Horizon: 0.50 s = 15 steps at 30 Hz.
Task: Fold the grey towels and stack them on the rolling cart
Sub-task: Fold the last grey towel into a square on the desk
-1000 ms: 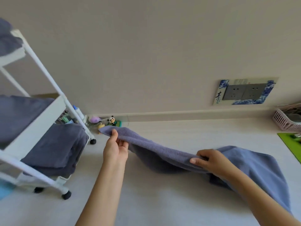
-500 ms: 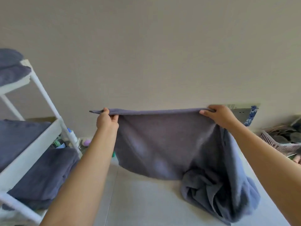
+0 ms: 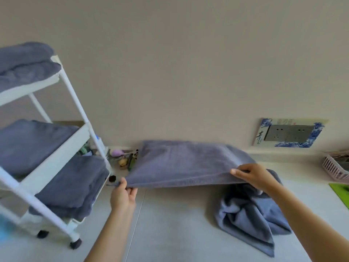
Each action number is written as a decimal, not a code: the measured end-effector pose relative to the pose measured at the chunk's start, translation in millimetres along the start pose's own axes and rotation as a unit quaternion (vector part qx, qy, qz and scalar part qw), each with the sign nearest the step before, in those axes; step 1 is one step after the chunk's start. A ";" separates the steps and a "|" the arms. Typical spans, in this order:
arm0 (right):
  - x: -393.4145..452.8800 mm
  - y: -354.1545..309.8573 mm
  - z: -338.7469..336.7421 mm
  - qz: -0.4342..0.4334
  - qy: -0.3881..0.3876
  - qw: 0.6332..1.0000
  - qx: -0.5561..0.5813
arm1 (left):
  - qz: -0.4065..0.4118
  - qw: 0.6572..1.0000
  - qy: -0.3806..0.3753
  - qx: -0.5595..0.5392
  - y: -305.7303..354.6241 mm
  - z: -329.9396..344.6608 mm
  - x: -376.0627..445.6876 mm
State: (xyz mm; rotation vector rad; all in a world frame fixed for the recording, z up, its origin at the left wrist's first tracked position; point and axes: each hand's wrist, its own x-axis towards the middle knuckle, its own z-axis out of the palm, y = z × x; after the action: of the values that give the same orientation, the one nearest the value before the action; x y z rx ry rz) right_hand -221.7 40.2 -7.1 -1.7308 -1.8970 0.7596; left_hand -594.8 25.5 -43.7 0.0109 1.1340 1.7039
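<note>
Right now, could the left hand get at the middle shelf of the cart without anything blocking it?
Probably yes. The left hand sits just right of the rolling cart, and the middle shelf's open side faces it. But it is pinching a corner of the grey towel, so it is occupied for now.

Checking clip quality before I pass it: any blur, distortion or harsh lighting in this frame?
Head view: wide-angle lens bows the rolling cart posts and tilts the wall socket; motion blur softens the cart's lower left and the held grey towel; both hands stay fairly sharp; lighting is soft and even, no glare.
</note>
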 end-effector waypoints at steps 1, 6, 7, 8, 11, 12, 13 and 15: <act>-4.1 10.4 13.6 0.012 -0.016 1.000 -0.013 | -0.025 0.999 0.010 0.028 -12.7 -14.2 3.3; -28.9 50.2 90.7 0.097 -0.134 0.977 -0.137 | -0.151 0.977 0.083 0.127 -61.2 -90.4 5.2; -33.1 56.5 102.1 0.109 -0.152 0.969 -0.160 | -0.159 0.973 0.103 0.132 -67.7 -101.6 4.5; -34.6 62.0 109.4 0.124 -0.166 0.962 -0.179 | -0.160 0.970 0.119 0.136 -72.7 -109.4 5.8; -36.6 69.2 121.4 0.139 -0.203 0.941 -0.233 | -0.139 0.962 0.166 0.168 -81.9 -127.6 11.7; -37.4 68.0 123.3 0.138 -0.218 0.933 -0.249 | -0.128 0.957 0.184 0.186 -83.6 -132.7 13.6; -37.9 64.2 124.0 0.132 -0.232 0.927 -0.264 | -0.117 0.948 0.196 0.221 -84.1 -135.3 15.6; -38.9 54.4 126.0 0.119 -0.244 0.923 -0.274 | -0.089 0.918 0.228 0.313 -83.5 -137.3 17.3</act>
State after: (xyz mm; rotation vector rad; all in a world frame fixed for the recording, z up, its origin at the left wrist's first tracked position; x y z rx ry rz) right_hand -261.1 -7.0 -135.8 -2.3096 -2.4351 0.8666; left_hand -609.8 -52.5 -184.6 -0.0916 1.9341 1.1450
